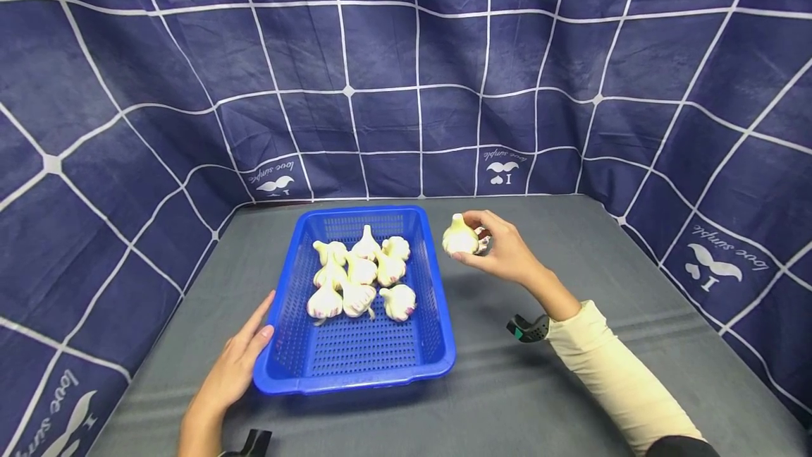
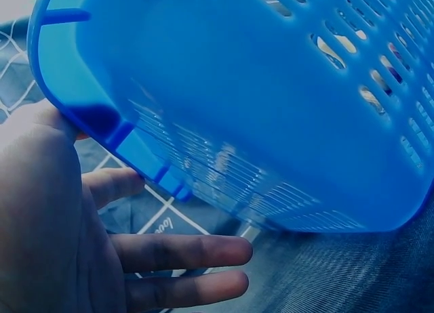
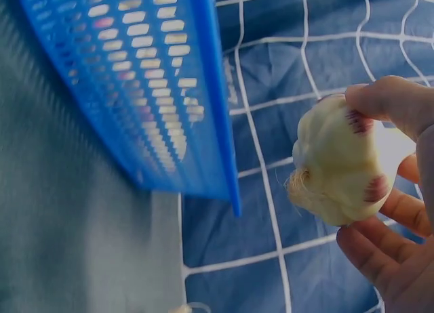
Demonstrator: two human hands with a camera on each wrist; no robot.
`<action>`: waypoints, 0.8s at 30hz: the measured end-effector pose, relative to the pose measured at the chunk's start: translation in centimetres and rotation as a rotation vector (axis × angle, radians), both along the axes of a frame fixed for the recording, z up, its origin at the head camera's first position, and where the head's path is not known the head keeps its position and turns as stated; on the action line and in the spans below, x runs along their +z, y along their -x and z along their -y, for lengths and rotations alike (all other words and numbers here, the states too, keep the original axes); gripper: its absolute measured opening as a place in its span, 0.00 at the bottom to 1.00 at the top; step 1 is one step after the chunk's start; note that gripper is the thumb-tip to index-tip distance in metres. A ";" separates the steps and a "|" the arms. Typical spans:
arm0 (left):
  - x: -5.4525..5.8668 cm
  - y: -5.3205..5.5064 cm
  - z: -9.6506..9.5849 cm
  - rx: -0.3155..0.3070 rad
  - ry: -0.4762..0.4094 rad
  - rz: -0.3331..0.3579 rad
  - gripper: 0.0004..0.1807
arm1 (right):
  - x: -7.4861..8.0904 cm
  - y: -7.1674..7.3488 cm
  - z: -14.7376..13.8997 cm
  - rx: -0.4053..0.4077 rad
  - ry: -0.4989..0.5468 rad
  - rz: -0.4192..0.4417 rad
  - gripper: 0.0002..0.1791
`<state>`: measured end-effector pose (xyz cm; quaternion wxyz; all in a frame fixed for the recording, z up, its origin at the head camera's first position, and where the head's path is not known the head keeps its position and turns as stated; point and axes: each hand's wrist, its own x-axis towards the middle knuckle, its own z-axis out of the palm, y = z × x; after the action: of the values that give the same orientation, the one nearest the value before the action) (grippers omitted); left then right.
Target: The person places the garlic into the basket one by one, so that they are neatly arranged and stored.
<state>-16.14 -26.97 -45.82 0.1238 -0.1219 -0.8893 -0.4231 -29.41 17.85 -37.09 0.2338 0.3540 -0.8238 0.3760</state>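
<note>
A garlic bulb (image 1: 459, 238), pale with its stem upward, is held off the table between the thumb and fingers of my right hand (image 1: 504, 249). Beside the basket's right rim, the right wrist view shows this bulb (image 3: 336, 164) with purple streaks and a root tuft. A paler purple-marked part shows behind it among the fingers; I cannot tell whether it is a second bulb. Several more garlic bulbs (image 1: 360, 270) lie grouped in a blue plastic basket (image 1: 447, 323). At its left rim rests my left hand (image 1: 235, 365), fingers mostly straight, thumb beside the rim.
Under the basket spreads a grey tabletop (image 1: 507, 386). Dark blue cloth (image 1: 393, 118) with white grid lines hangs at the back and both sides. The basket has slotted walls and a perforated floor, with bare floor toward the near side.
</note>
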 end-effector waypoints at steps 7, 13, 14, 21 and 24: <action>0.2 0.1 0.0 0.002 0.015 0.003 0.28 | 0.4 -0.4 1.7 0.070 0.035 0.006 0.34; 0.3 0.1 0.0 0.002 0.014 0.013 0.28 | 1.1 -1.0 3.3 0.103 0.059 0.047 0.34; 0.3 0.1 0.0 0.003 0.016 0.016 0.28 | 1.2 -1.2 3.5 0.114 0.065 0.060 0.34; 0.5 0.1 -0.1 -0.007 0.009 0.019 0.28 | 2.2 -2.7 5.8 0.229 0.077 0.131 0.33; 0.4 0.1 0.0 -0.011 0.009 0.026 0.28 | 2.6 -3.0 6.8 0.258 0.050 0.138 0.33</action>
<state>-16.21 -26.94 -45.40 0.1094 -0.1216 -0.8920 -0.4214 -26.37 11.08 -34.47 0.1349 0.4245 -0.7759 0.4467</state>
